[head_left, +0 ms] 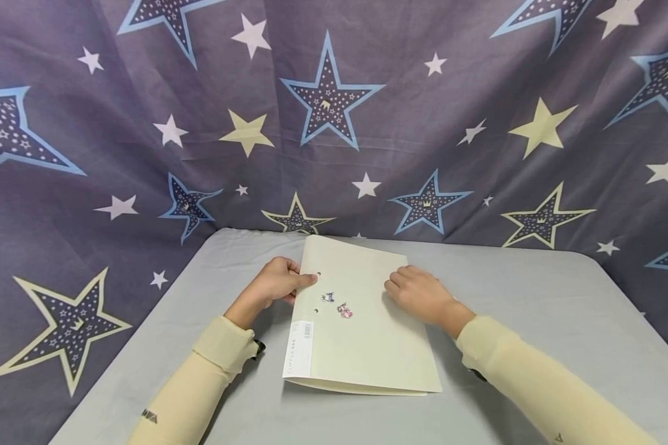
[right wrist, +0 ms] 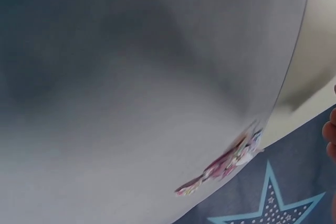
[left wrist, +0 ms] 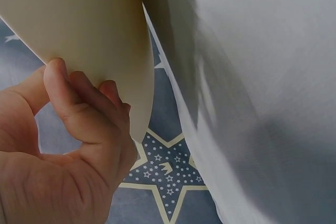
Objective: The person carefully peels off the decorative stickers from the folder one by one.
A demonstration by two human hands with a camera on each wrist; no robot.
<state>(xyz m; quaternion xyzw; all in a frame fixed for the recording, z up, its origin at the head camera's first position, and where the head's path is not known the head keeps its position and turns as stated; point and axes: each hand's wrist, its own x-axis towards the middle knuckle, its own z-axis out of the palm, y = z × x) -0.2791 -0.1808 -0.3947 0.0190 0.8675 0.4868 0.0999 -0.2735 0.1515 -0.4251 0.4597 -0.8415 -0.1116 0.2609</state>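
A pale cream file folder point(head_left: 378, 346) lies at a slant on the grey-covered table, its near edge slightly parted. Two small cartoon stickers, one blue and white point(head_left: 328, 297) and one pink point(head_left: 345, 310), are on its cover. My left hand point(head_left: 275, 281) pinches the spine side, thumb on top; in the left wrist view its other fingertips point(left wrist: 110, 90) touch the folder's underside. At the opposite edge my right hand point(head_left: 420, 295) grips the folder with bent fingers, its thumb hidden. Only a few right fingertips point(right wrist: 329, 132) show in the right wrist view.
A pink and white cartoon piece point(right wrist: 226, 163) lies on the grey table surface near my right wrist. A white label point(head_left: 299, 349) with a barcode wraps the folder's lower spine. Behind the table point(head_left: 534, 321) hangs a star-patterned curtain point(head_left: 362, 68).
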